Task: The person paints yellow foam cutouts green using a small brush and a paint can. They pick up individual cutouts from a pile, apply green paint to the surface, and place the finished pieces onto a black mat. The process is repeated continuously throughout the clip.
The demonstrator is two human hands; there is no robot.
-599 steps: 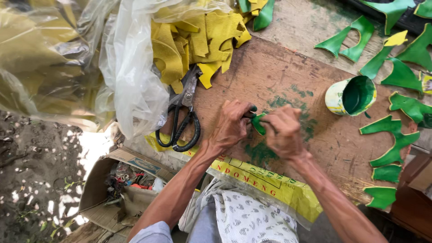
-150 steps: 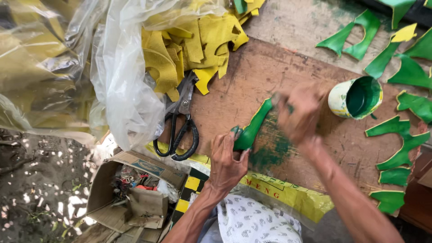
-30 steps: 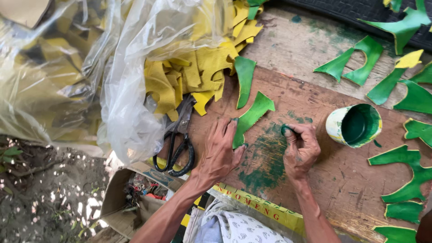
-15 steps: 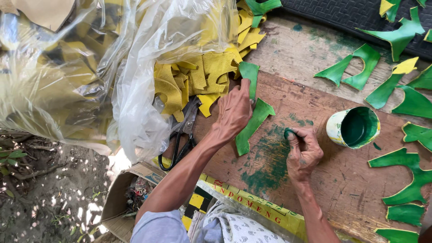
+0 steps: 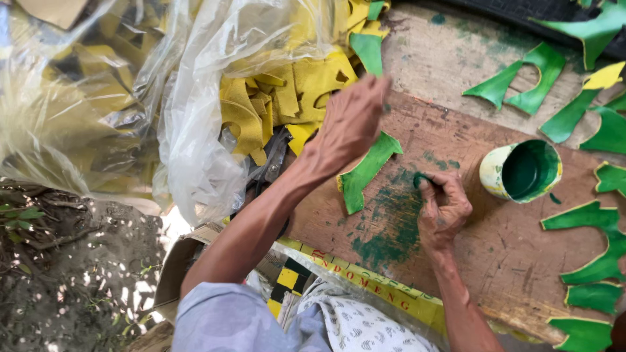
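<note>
Head view: my left hand (image 5: 349, 127) reaches open-fingered toward yellow pieces (image 5: 287, 98), right hand (image 5: 443, 208) pinching green dauber (image 5: 420, 179); wet paint may smear.

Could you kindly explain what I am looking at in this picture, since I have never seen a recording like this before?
The picture comes from a camera worn on a person's head, looking down at their own bare hands over a worn wooden board. The left hand reaches toward yellow cut pieces spilling from a clear plastic bag. The right hand pinches a small green-stained dauber on the board. Between them lies a green-painted piece. A small pot of green paint stands to the right, with more green pieces laid out beyond.
</note>
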